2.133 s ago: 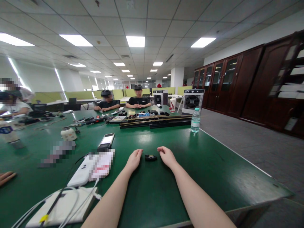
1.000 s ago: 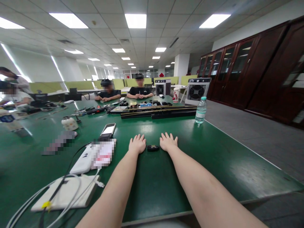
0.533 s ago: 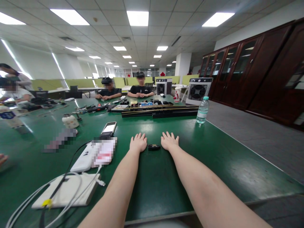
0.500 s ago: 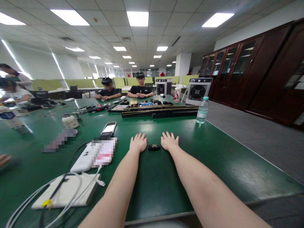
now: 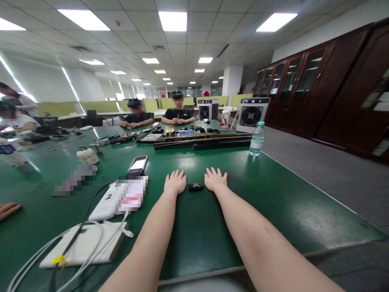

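Note:
Between my two hands a small black object with a brownish top (image 5: pixel 195 187) lies on the green table (image 5: pixel 197 227); its kind is too small to make out. My left hand (image 5: pixel 175 182) rests palm down just to its left, fingers spread and holding nothing. Just to its right, my right hand (image 5: pixel 215 179) lies flat in the same way, fingers apart and nothing in them. Neither hand visibly grips the object.
Left of my arm lie a phone (image 5: pixel 137 166), a white power bank (image 5: pixel 105 201), a white box (image 5: pixel 103 249) and a cable. Long black strips (image 5: pixel 225 142) cross the table ahead, beside a water bottle (image 5: pixel 257 139). Another person's hand (image 5: pixel 9 211) shows at the left edge.
The whole view has shifted slightly, while my hands stay flat beside the black object. The other person's hand at the left edge reaches a little further in.

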Demonstrator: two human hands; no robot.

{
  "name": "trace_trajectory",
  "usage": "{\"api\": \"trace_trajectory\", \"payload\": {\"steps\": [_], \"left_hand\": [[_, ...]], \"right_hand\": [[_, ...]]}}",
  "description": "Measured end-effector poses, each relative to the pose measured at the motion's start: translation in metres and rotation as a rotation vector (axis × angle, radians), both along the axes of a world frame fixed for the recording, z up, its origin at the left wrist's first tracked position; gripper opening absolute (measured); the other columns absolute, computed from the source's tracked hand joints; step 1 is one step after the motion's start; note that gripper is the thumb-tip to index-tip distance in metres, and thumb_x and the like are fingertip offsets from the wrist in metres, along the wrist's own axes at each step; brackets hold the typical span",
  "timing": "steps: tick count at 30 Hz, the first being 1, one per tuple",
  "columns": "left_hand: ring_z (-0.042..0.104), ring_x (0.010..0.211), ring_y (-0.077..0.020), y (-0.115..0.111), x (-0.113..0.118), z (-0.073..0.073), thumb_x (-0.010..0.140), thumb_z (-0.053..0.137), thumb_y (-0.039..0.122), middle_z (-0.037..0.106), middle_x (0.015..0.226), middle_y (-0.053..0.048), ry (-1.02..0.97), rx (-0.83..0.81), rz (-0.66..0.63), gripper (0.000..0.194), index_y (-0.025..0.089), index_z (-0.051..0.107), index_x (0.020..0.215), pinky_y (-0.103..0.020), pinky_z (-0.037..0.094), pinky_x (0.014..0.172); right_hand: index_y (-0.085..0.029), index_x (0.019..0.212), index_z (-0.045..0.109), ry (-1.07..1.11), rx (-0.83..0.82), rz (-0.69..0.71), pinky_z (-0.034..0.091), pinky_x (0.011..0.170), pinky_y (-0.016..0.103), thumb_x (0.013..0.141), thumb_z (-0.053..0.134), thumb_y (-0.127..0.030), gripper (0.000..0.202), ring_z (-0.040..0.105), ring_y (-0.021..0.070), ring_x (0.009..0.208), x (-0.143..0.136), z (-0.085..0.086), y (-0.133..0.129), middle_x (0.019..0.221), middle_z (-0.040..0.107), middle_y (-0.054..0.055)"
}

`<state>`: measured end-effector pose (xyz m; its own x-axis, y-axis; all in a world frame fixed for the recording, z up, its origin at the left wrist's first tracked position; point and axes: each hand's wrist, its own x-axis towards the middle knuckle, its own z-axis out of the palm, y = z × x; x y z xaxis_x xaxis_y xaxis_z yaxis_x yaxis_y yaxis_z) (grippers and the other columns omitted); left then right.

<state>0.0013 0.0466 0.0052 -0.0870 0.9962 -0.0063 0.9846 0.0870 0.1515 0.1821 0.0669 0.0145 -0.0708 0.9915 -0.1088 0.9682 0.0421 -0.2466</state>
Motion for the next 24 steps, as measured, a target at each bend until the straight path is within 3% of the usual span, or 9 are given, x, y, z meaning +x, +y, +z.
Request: {"api": "trace_trajectory", "payload": {"steps": [9,13,16,19,21,24], "left_hand": [[0.019,0.144,-0.0264,0.000,0.000,-0.001,0.096,0.020,0.039,0.023,0.156,-0.008,-0.014,0.008,0.000,0.055,0.020,0.031,0.146,-0.052,0.016,0.115],[0.021,0.143,-0.0272,-0.001,-0.001,0.001,0.096,0.024,0.037,0.026,0.154,-0.010,-0.059,0.023,-0.002,0.052,0.020,0.036,0.144,-0.053,0.018,0.114],[0.030,0.140,-0.0266,-0.005,-0.004,0.002,0.094,0.031,0.035,0.039,0.149,-0.010,-0.159,0.098,-0.041,0.047,0.018,0.049,0.134,-0.049,0.021,0.114],[0.052,0.123,-0.0236,-0.014,-0.007,0.002,0.096,0.020,0.036,0.059,0.131,-0.009,-0.380,0.148,0.045,0.050,0.019,0.060,0.122,-0.037,0.038,0.104],[0.054,0.122,-0.0215,-0.022,-0.008,0.001,0.097,0.019,0.037,0.061,0.129,-0.008,-0.475,0.159,0.038,0.051,0.020,0.059,0.123,-0.033,0.040,0.102],[0.050,0.124,-0.0223,-0.032,-0.006,0.001,0.094,0.031,0.041,0.058,0.132,-0.008,-0.440,0.132,-0.133,0.047,0.019,0.058,0.125,-0.033,0.037,0.105]], "right_hand": [[-0.026,0.149,0.021,0.025,0.011,0.001,0.002,0.111,0.061,0.095,0.015,-0.039,0.055,0.007,0.0302,0.145,0.000,-0.002,0.001,0.159,0.014,0.001],[-0.024,0.146,0.031,0.093,0.081,0.014,0.003,0.111,0.061,0.095,0.023,-0.039,0.053,0.012,0.0314,0.144,0.004,-0.005,-0.001,0.156,0.022,0.005],[-0.023,0.138,0.045,0.298,0.167,0.119,0.015,0.114,0.051,0.095,0.028,-0.038,0.048,0.032,0.0258,0.138,0.014,-0.010,-0.002,0.146,0.043,0.006],[-0.023,0.122,0.060,0.636,0.161,0.079,0.038,0.103,0.039,0.095,0.026,-0.039,0.046,0.056,0.0218,0.116,0.025,-0.013,0.001,0.120,0.066,0.007],[-0.019,0.115,0.064,0.818,0.141,0.051,0.044,0.097,0.037,0.094,0.025,-0.040,0.049,0.063,0.0211,0.106,0.028,-0.015,0.001,0.110,0.070,0.009],[-0.016,0.110,0.067,0.896,0.124,0.138,0.045,0.097,0.037,0.092,0.033,-0.044,0.048,0.063,0.0225,0.107,0.023,-0.017,-0.006,0.112,0.070,0.011]]}}
